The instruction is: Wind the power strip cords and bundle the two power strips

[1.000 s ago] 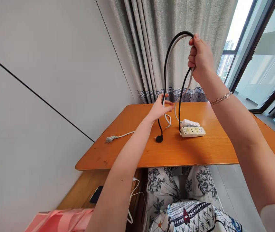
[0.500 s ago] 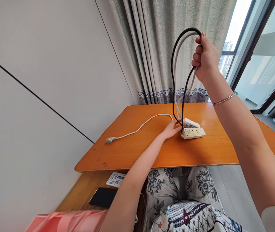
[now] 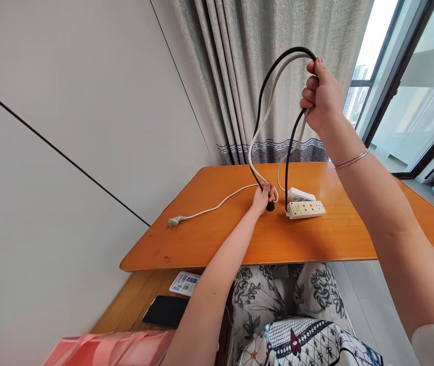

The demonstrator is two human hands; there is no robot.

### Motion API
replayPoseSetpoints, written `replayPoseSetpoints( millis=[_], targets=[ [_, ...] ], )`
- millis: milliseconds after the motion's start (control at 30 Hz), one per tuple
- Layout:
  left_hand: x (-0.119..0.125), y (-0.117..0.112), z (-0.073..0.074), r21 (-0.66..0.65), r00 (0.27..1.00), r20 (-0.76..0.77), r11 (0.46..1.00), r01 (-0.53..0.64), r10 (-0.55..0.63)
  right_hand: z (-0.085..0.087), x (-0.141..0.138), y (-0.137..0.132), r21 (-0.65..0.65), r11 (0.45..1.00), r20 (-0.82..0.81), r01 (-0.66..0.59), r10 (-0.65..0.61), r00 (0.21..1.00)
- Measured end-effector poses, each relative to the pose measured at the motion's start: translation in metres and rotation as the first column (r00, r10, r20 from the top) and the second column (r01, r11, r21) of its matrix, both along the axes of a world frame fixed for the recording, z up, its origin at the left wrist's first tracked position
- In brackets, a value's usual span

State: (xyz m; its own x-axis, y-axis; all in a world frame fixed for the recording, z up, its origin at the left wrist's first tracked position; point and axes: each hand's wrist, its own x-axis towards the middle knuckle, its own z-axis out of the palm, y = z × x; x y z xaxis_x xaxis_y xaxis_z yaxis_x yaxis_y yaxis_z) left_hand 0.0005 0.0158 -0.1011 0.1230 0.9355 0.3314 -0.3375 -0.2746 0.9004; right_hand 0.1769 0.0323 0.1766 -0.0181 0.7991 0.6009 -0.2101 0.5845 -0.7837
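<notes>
A black cable (image 3: pixel 287 168) and a white cable (image 3: pixel 250 152) are raised together in a tall arch above the table (image 3: pixel 209 239). At the top, both are gripped by the closed right hand (image 3: pixel 326 94). Lower down, the fingers of the left hand (image 3: pixel 262 198) are curled around the black cable near its black plug (image 3: pixel 270 206); whether the white cable is also gripped there cannot be told. By this hand the white cable is bent into a loop, and its tail is laid leftward to a white plug (image 3: pixel 176 221).

Beside the cables, a cream power strip (image 3: pixel 306 209) is placed, by which a white power strip (image 3: pixel 301 194) is partly hidden. By the left forearm a black phone (image 3: pixel 165 311) and a white printed card (image 3: pixel 184 283) are partly covered; near them a pink bag (image 3: pixel 114 349) is seen.

The table is made of smooth orange-brown wood with a rounded corner. Behind it, a grey curtain (image 3: pixel 278 117) of coarse, folded cloth is hung, by whose bottom a patterned band is carried.

In all, two cables, two plugs and two power strips can be counted.
</notes>
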Motion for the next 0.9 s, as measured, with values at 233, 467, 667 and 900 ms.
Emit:
replayPoseSetpoints(
  millis=[233,467,667,900],
  targets=[
    [0.01,-0.026,0.001,0.109,0.995,-0.055,0.99,0.086,-0.08,-0.01,-0.004,0.001,-0.033,0.999,-0.061,0.001,-0.003,0.998],
    [0.031,-0.019,-0.009,0.004,0.908,-0.267,0.943,-0.334,0.323,-0.017,-0.008,-0.013,-0.023,1.0,0.022,-0.014,0.015,1.0],
    [0.026,0.003,-0.001,-0.065,0.866,-0.434,0.95,-0.304,0.247,-0.023,-0.007,-0.017,0.017,0.985,-0.047,-0.169,0.17,0.984],
    [0.021,0.003,-0.008,0.144,0.736,-0.581,0.933,-0.329,0.349,-0.027,0.019,-0.015,-0.037,0.984,-0.102,-0.176,0.172,0.98]
  ],
)
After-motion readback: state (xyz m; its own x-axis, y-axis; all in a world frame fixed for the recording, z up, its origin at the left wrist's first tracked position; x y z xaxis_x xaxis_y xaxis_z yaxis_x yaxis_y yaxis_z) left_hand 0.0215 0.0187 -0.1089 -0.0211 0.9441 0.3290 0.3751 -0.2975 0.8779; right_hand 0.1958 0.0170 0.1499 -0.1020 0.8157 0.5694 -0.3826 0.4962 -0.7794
